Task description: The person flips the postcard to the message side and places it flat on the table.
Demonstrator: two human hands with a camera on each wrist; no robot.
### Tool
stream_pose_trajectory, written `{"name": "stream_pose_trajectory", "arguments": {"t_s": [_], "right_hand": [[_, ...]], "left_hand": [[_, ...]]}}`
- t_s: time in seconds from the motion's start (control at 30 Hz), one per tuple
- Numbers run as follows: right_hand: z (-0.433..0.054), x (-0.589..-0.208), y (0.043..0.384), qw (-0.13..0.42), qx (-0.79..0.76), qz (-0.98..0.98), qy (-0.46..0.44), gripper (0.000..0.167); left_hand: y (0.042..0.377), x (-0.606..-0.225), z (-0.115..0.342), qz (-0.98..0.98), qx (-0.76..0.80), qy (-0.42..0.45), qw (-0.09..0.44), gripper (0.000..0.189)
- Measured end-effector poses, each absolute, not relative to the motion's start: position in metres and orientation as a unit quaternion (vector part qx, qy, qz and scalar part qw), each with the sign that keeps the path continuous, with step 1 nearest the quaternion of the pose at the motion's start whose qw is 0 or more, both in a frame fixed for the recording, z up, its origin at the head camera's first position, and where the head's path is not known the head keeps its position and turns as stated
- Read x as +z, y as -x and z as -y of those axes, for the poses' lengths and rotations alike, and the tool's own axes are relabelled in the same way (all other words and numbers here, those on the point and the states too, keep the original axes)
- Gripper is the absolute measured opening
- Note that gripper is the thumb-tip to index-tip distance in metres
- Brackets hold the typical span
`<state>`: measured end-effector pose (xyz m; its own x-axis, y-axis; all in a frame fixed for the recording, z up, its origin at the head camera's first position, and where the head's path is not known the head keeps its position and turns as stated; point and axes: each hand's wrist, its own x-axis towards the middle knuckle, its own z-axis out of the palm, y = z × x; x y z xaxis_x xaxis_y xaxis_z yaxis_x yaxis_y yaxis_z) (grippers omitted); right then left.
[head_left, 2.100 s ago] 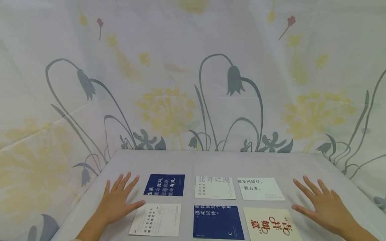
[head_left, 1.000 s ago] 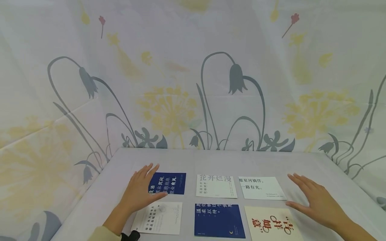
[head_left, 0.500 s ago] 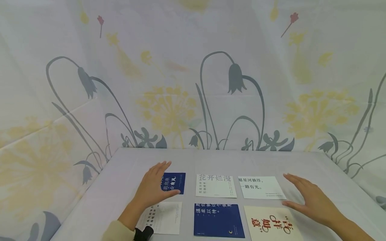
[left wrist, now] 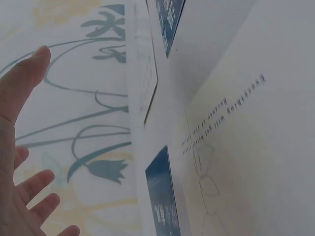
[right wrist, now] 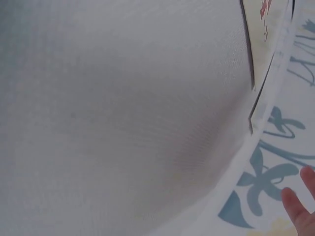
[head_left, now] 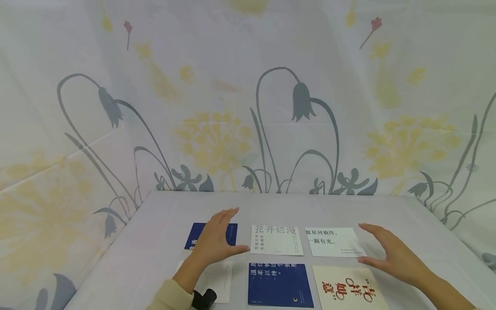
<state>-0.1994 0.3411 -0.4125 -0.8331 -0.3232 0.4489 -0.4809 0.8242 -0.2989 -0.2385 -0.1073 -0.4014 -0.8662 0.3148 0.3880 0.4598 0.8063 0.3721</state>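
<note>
Two rows of three printed cards lie flat on the table. My left hand [head_left: 213, 242], fingers extended and thumb spread, is over the left side, partly covering the back-left blue card [head_left: 232, 234] and the front-left white card [head_left: 222, 280]. Its thumb reaches toward the back-middle white card [head_left: 277, 240]. Below that lies another blue card [head_left: 280, 285] with a moon. On the right, my right hand [head_left: 399, 258] holds nothing; its thumb and fingers point at the back-right white card [head_left: 334, 242] and the front cream card [head_left: 348, 287] with red lettering.
A pale cloth covers the table [head_left: 418, 215]. Behind and beside it hangs a flower-printed curtain [head_left: 217, 94]. A black device [head_left: 204, 298] sits at the left wrist, by the beige sleeve [head_left: 170, 296].
My left hand has moved right from beside the cards to over the left column, its fingers drawing closer together. The right hand has shifted slightly left. The cards have stayed in place.
</note>
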Motion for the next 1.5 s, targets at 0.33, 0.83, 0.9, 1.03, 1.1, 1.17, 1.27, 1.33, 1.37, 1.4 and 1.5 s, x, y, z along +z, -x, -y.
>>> {"name": "stream_pose_trajectory", "arguments": {"t_s": [0.33, 0.83, 0.9, 1.03, 1.1, 1.17, 1.27, 1.33, 1.37, 1.4, 1.5], "right_hand": [[-0.336, -0.412, 0.206, 0.138, 0.227, 0.945, -0.188, 0.085], [-0.332, -0.415, 0.218, 0.153, 0.24, 0.931, -0.23, 0.086], [-0.332, -0.415, 0.219, 0.148, 0.244, 0.931, -0.227, 0.086], [-0.332, -0.416, 0.22, 0.143, 0.249, 0.931, -0.225, 0.087], [-0.332, -0.417, 0.221, 0.141, 0.249, 0.932, -0.223, 0.087], [-0.333, -0.418, 0.222, 0.138, 0.251, 0.932, -0.222, 0.089], [-0.333, -0.418, 0.224, 0.134, 0.254, 0.933, -0.218, 0.089], [-0.334, -0.418, 0.224, 0.13, 0.257, 0.933, -0.217, 0.09], [-0.335, -0.418, 0.225, 0.13, 0.259, 0.932, -0.218, 0.09], [-0.335, -0.418, 0.225, 0.129, 0.259, 0.932, -0.217, 0.09], [-0.337, -0.417, 0.227, 0.124, 0.263, 0.932, -0.218, 0.09]], "left_hand": [[0.239, -0.399, 0.085, 0.928, -0.268, 0.218, 0.14, 0.098], [0.24, -0.396, 0.051, 0.923, -0.287, 0.235, 0.104, 0.096], [0.24, -0.396, 0.047, 0.922, -0.288, 0.236, 0.101, 0.096], [0.24, -0.399, 0.04, 0.924, -0.28, 0.24, 0.103, 0.096], [0.241, -0.4, 0.035, 0.925, -0.275, 0.242, 0.105, 0.095], [0.241, -0.4, 0.03, 0.925, -0.269, 0.244, 0.109, 0.095], [0.24, -0.399, 0.023, 0.923, -0.268, 0.251, 0.115, 0.094], [0.239, -0.399, 0.018, 0.922, -0.269, 0.253, 0.114, 0.093], [0.239, -0.399, 0.016, 0.922, -0.271, 0.253, 0.114, 0.093], [0.239, -0.399, 0.014, 0.921, -0.273, 0.254, 0.113, 0.092], [0.237, -0.398, 0.008, 0.92, -0.275, 0.254, 0.111, 0.092]]}}
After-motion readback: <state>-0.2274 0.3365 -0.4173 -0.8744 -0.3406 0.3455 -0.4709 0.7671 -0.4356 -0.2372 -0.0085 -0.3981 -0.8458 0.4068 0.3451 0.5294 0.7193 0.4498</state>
